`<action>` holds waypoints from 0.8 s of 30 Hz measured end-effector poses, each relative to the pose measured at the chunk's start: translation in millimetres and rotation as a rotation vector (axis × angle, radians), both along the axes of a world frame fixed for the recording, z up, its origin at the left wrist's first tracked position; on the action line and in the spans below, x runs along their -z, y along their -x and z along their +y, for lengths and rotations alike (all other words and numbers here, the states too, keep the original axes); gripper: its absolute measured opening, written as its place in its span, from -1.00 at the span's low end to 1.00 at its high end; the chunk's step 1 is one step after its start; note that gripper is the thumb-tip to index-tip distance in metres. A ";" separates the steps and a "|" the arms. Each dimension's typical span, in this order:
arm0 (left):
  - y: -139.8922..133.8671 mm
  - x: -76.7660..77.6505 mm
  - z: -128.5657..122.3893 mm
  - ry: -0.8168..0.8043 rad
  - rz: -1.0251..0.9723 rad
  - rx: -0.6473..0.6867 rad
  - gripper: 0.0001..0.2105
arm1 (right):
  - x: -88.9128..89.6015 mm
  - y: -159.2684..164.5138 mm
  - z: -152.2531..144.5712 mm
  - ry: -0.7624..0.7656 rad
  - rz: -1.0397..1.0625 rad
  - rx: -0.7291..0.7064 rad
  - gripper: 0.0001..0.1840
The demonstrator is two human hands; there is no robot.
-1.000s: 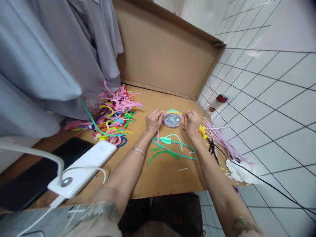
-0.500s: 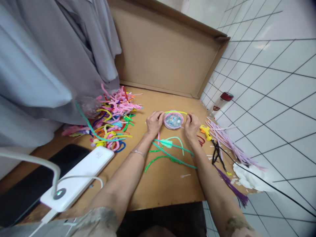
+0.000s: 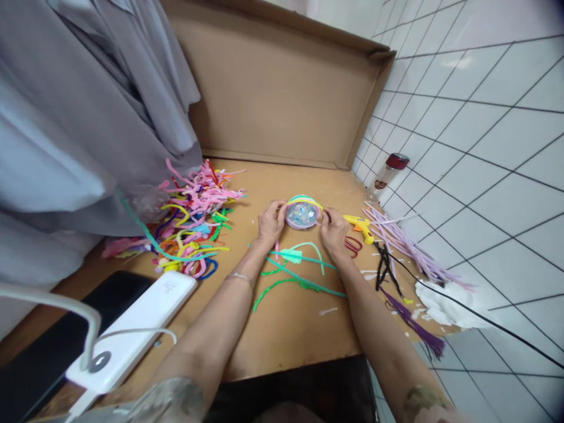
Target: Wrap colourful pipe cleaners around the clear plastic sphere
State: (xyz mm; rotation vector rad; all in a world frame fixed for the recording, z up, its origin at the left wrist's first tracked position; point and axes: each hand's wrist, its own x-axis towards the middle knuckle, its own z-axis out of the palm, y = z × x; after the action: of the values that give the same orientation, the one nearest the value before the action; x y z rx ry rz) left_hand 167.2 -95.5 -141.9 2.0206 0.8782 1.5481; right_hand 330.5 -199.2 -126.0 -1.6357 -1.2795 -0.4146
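A round, clear dish-like piece (image 3: 301, 216) with a pink edge and speckled contents lies between my hands. Along its far edge curves a yellow pipe cleaner (image 3: 304, 201), beside a strip of green. My left hand (image 3: 271, 223) pinches the yellow pipe cleaner's left end at the rim. At the right side of the rim, the fingers of my right hand (image 3: 333, 232) close on the other end. Nearer my forearms lie teal and green pipe cleaners (image 3: 304, 281) and a light green leaf-like piece (image 3: 291, 255).
Left of my hands is a heap of colourful pipe cleaners (image 3: 198, 205). A white power bank (image 3: 136, 329) with cables lies front left. On the right are a yellow glue gun (image 3: 361, 227), lilac pipe cleaners (image 3: 405, 249) and a red-capped bottle (image 3: 388, 175). A cardboard panel (image 3: 282, 88) stands behind.
My right hand has come closer to the round piece. The yellow pipe cleaner, straighter before, now bends along the far rim. The whole view has shifted slightly.
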 end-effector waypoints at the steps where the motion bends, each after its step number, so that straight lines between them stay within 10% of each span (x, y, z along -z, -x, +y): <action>1: 0.0 0.7 0.2 0.005 0.004 0.008 -0.80 | 0.5 0.4 0.0 0.014 0.000 -0.002 -0.69; 24: 1.6 -2.9 -2.2 0.110 0.023 0.008 -0.80 | 9.6 1.0 4.3 0.058 0.097 -0.035 -0.74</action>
State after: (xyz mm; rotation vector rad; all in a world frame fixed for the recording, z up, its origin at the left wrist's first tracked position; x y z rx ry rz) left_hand 165.7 -97.6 -139.1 1.9652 0.9417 1.4419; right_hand 329.5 -194.9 -135.6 -1.6593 -1.2562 -0.2756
